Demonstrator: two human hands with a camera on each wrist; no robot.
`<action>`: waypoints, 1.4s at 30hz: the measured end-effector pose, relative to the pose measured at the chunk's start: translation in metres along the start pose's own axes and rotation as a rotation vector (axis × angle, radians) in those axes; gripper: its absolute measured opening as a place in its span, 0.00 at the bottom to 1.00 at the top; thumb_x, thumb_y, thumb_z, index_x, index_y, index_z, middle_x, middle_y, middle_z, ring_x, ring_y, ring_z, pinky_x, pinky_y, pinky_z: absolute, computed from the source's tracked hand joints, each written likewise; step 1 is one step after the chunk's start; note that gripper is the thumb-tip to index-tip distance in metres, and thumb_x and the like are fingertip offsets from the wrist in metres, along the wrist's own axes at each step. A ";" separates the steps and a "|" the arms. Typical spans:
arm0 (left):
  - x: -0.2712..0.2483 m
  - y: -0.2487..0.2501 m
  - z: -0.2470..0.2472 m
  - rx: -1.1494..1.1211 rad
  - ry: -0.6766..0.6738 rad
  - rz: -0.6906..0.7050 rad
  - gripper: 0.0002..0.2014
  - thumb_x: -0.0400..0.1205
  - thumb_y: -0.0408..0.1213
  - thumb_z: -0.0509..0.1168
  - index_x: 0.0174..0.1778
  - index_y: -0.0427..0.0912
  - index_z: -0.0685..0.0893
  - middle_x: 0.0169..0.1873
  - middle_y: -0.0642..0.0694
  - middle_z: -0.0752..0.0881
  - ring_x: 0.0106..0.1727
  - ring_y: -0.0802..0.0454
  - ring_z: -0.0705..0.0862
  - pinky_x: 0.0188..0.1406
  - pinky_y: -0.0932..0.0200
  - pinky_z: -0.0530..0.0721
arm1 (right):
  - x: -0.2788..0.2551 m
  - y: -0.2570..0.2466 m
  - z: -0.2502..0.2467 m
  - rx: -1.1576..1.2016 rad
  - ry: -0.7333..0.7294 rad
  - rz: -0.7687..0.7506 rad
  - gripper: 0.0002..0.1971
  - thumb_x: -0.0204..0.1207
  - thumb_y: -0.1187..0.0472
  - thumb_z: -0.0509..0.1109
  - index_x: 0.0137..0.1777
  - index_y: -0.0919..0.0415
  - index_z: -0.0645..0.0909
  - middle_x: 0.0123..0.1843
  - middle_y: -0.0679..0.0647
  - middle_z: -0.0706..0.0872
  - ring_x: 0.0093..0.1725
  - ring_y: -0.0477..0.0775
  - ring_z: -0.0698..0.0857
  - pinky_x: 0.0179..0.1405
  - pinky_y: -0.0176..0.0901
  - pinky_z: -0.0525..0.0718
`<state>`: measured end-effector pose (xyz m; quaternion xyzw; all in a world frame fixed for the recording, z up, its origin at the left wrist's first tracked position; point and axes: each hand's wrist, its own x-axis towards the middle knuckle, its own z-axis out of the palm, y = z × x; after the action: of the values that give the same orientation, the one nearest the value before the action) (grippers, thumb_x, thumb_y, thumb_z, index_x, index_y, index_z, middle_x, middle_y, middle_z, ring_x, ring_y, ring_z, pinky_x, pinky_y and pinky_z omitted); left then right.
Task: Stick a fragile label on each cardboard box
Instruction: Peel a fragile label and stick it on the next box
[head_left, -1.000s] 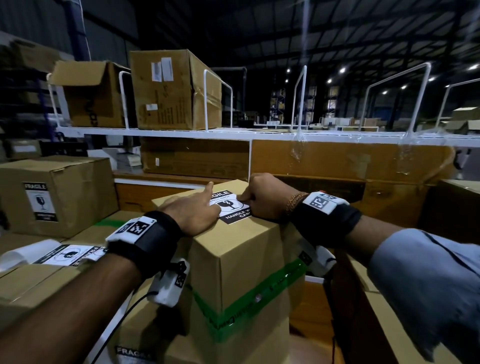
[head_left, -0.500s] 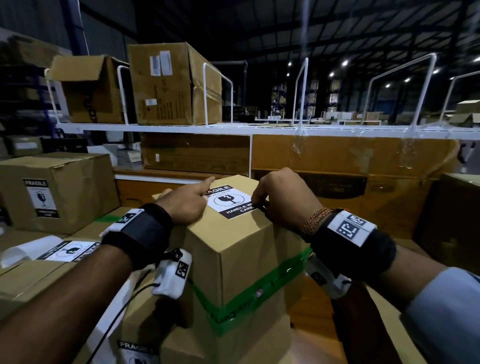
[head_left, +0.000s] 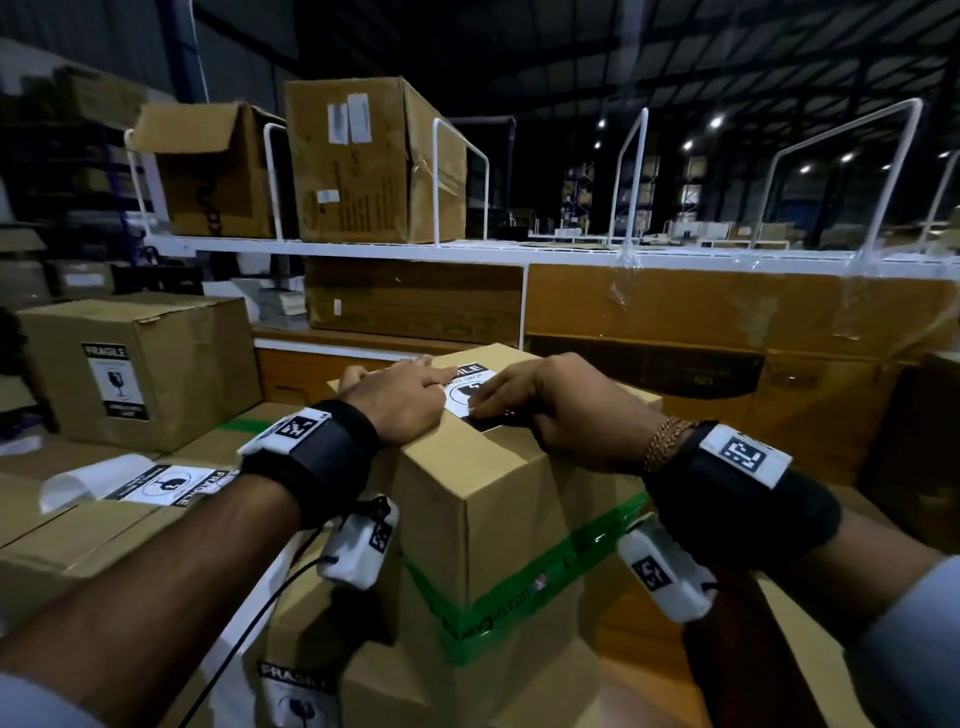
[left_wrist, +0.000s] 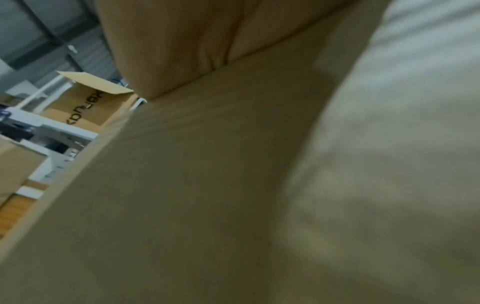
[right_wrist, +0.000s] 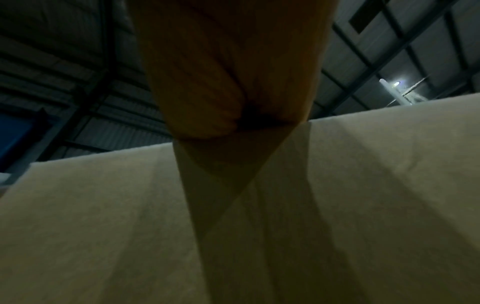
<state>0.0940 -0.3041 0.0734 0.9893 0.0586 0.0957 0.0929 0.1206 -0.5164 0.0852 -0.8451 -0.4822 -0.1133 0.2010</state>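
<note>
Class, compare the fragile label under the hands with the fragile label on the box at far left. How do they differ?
The label under the hands lies flat on its box's top, partly covered by both hands; the far-left label sits upright on a side face, fully visible and untouched. Both are black and white and read FRAGILE.

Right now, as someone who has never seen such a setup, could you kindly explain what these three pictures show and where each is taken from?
There is no machine here: a person works with bare hands and wears three cameras. The large picture comes from the head camera. In it the left hand and the right hand press a fragile label flat onto the top of a cardboard box sealed with green tape. Nothing is gripped; the fingers lie fairly straight. The other two pictures come from wrist cameras, so close that they show mostly blurred cardboard and palm. To the left, spare labels lie on another carton, and a labelled box stands behind.
</note>
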 end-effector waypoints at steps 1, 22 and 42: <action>0.001 0.001 0.000 0.028 -0.014 -0.012 0.25 0.92 0.48 0.48 0.87 0.68 0.62 0.91 0.50 0.55 0.90 0.50 0.55 0.83 0.38 0.50 | -0.001 -0.001 0.000 0.012 -0.002 0.007 0.26 0.77 0.77 0.75 0.63 0.45 0.92 0.68 0.40 0.89 0.71 0.40 0.83 0.77 0.42 0.80; 0.017 -0.017 0.005 -0.112 0.117 -0.303 0.33 0.89 0.57 0.56 0.90 0.62 0.53 0.86 0.45 0.69 0.86 0.36 0.64 0.86 0.30 0.50 | -0.001 -0.001 0.001 0.060 0.046 -0.010 0.24 0.79 0.76 0.73 0.61 0.45 0.92 0.65 0.42 0.88 0.67 0.43 0.83 0.70 0.44 0.85; 0.017 -0.024 0.002 -0.189 0.240 0.059 0.24 0.90 0.53 0.61 0.84 0.59 0.73 0.79 0.50 0.79 0.75 0.45 0.80 0.70 0.49 0.81 | -0.014 0.017 0.012 0.010 0.223 0.155 0.11 0.84 0.58 0.65 0.59 0.54 0.88 0.54 0.44 0.82 0.54 0.41 0.80 0.44 0.32 0.77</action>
<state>0.1086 -0.2788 0.0699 0.9589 0.0310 0.2211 0.1753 0.1282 -0.5296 0.0650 -0.8612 -0.3905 -0.1881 0.2656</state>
